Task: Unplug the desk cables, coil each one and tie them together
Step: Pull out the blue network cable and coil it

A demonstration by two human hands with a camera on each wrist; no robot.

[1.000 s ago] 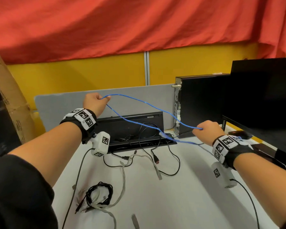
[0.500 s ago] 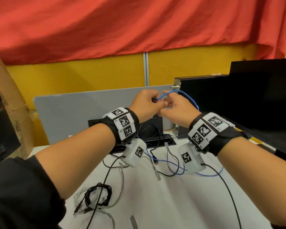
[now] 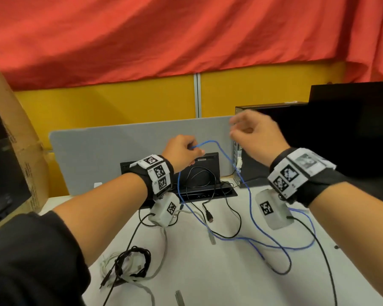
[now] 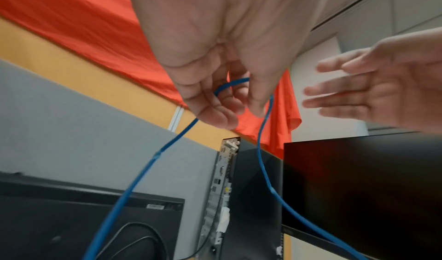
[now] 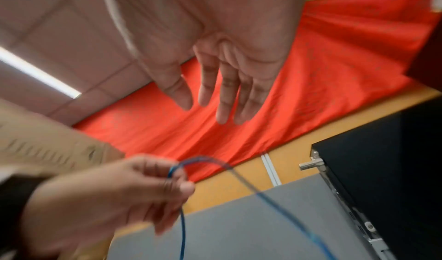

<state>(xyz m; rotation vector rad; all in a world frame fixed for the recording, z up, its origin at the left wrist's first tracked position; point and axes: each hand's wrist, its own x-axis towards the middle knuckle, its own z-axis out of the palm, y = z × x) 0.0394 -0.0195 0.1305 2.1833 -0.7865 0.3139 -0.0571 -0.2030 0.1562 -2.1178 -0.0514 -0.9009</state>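
Observation:
My left hand (image 3: 184, 151) is raised above the desk and pinches a bend of the thin blue cable (image 3: 250, 204) between thumb and fingers (image 4: 215, 111). Two blue strands (image 4: 143, 175) hang from that pinch down to the white desk (image 3: 230, 279), where the rest lies in loose loops. My right hand (image 3: 250, 131) hovers to the right of it, fingers (image 5: 227, 94) spread and holding nothing. A coiled black cable (image 3: 133, 261) lies with a grey cable at the desk's front left.
A black cable (image 3: 228, 219) trails from the open cable tray (image 3: 208, 191) at the desk's back. A black computer tower (image 3: 270, 140) and a monitor (image 3: 352, 133) stand on the right. A grey divider (image 3: 111, 155) runs behind, with a cardboard box (image 3: 13, 140) at left.
My hands came together from wide apart, folding the blue cable into a bend. My right hand then let go and moved up and right; the left keeps the bend.

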